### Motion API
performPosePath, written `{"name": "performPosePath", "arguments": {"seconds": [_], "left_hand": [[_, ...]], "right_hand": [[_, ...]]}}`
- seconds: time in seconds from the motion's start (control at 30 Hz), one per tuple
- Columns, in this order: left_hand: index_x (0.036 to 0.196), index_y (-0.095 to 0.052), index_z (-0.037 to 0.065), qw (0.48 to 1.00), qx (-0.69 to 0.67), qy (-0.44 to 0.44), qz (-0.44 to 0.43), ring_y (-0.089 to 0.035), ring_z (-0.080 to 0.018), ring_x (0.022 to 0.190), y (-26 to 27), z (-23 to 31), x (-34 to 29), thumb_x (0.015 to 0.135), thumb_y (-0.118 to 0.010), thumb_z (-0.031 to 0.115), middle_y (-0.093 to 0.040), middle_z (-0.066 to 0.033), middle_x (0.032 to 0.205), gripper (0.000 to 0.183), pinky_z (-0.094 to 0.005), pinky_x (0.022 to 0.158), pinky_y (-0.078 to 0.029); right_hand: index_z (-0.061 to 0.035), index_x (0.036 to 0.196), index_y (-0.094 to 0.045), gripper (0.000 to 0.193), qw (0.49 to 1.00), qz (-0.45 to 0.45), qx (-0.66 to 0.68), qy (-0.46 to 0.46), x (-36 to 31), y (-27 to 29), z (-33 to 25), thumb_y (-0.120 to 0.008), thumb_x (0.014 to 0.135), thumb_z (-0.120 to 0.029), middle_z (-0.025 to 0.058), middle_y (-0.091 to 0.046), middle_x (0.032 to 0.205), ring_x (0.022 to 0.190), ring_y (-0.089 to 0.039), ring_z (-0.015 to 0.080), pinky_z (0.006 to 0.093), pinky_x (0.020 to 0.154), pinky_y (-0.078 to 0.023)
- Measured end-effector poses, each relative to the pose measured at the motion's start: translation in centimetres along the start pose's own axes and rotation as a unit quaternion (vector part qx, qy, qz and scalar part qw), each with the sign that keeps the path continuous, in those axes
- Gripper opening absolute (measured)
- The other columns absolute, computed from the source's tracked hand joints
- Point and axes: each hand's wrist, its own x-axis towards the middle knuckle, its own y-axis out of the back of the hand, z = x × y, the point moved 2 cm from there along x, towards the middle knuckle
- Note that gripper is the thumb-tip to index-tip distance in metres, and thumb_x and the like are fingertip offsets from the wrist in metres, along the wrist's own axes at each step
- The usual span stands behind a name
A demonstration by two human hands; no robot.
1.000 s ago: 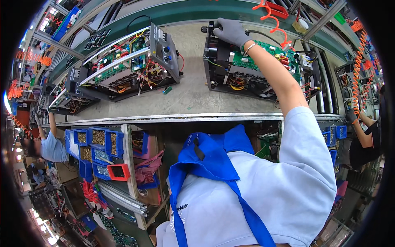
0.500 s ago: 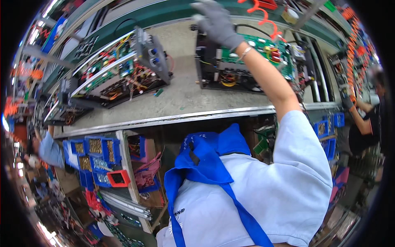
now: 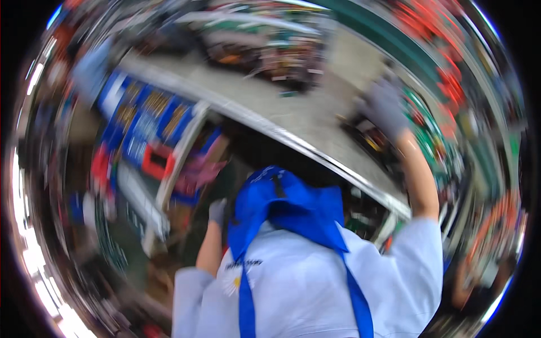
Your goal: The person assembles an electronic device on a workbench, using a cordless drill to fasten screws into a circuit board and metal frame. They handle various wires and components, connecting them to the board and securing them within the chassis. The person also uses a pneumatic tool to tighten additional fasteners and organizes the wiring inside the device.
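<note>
Grey-gloved right hand (image 3: 385,107) raised over the open electronics chassis (image 3: 394,138) at the far right of the workbench (image 3: 293,110), resting on or just above its top edge; fingers smeared by motion blur, spread impossible to tell. Grey-gloved left hand (image 3: 217,211) hanging low beside the blue apron bib (image 3: 284,200), below the bench's metal edge, fingers loosely curled, nothing visibly held. Pale bench top bare around the chassis, a second open chassis (image 3: 282,59) farther back. Blue parts bins (image 3: 143,121) under the bench at left. Everything heavily blurred.
</note>
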Motion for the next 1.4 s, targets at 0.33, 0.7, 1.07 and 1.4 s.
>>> {"name": "performPosePath", "arguments": {"seconds": [0.33, 0.7, 1.07, 1.4], "left_hand": [[0.102, -0.072, 0.005, 0.962, 0.026, 0.171, 0.212, -0.066, -0.0355, 0.098, 1.5, -3.6, -8.6, 0.084, -0.061, 0.039, -0.069, -0.0188, 0.104, 0.040, -0.0407, 0.086, -0.051], [0.102, -0.062, 0.008, 0.648, -0.722, -0.116, 0.210, -0.052, -0.0272, 0.119, 11.8, -6.6, -13.2, 0.096, -0.053, 0.027, -0.056, -0.0124, 0.127, 0.022, -0.0377, 0.094, -0.050], [0.098, -0.063, -0.001, 0.484, -0.796, -0.051, 0.360, -0.068, -0.0228, 0.088, 15.2, -1.3, -7.1, 0.091, -0.060, 0.003, -0.069, -0.0104, 0.095, 0.008, -0.0354, 0.079, -0.060], [0.098, -0.065, 0.007, 0.632, -0.726, 0.027, 0.270, -0.069, -0.0246, 0.084, 13.5, 4.0, -4.5, 0.095, -0.059, 0.022, -0.069, -0.0108, 0.093, 0.016, -0.0370, 0.072, -0.060]], "right_hand": [[-0.0078, 0.089, -0.070, 0.029, 0.988, -0.108, -0.055, 0.099, -1.3, 2.2, -5.5, -0.057, 0.090, -0.033, 0.0109, -0.068, 0.098, 0.098, -0.060, 0.0268, 0.0448, 0.106, -0.030], [-0.0058, 0.099, -0.071, 0.024, 0.935, -0.109, 0.272, 0.202, 0.7, 0.1, -22.5, -0.059, 0.089, -0.025, 0.0105, -0.069, 0.101, 0.099, -0.061, 0.0269, 0.0405, 0.098, -0.038], [-0.0062, 0.100, -0.072, 0.024, 0.910, -0.188, 0.305, 0.209, -0.9, 0.8, -28.2, -0.061, 0.087, -0.023, 0.0101, -0.070, 0.105, 0.104, -0.061, 0.0265, 0.0361, 0.097, -0.042], [-0.0061, 0.097, -0.070, 0.023, 0.908, -0.188, 0.305, 0.220, -1.9, 0.7, -29.0, -0.059, 0.088, -0.024, 0.0089, -0.069, 0.101, 0.101, -0.060, 0.0275, 0.0399, 0.095, -0.039]]}}
